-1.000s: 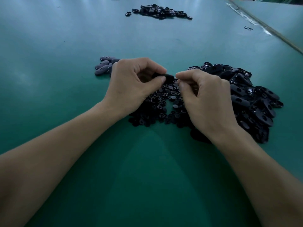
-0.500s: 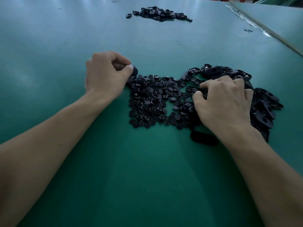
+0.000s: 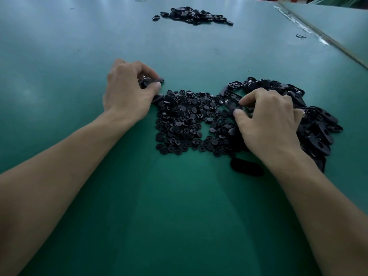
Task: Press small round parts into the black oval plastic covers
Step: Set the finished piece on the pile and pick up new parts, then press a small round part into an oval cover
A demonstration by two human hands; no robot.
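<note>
Green table mat [image 3: 179,226] is unchanged, and so is the far pile [image 3: 191,15]. At right sits the cover heap [image 3: 318,132], with the round parts [image 3: 185,120] spread at centre, touching it. Both hands are now parted; 1 s ago they were joined over the spread. The left hand [image 3: 127,94] is kept at the spread's left edge, as 0.5 s ago, with fingers curled and thumb clamped on a black cover [image 3: 153,82] low over the mat. The right hand [image 3: 270,124] is shifted to the heap's left edge. One oval cover [image 3: 231,104] is pinched there between thumb and forefinger, just ahead of the knuckles. A lone cover [image 3: 247,167] is lying by the right wrist.
</note>
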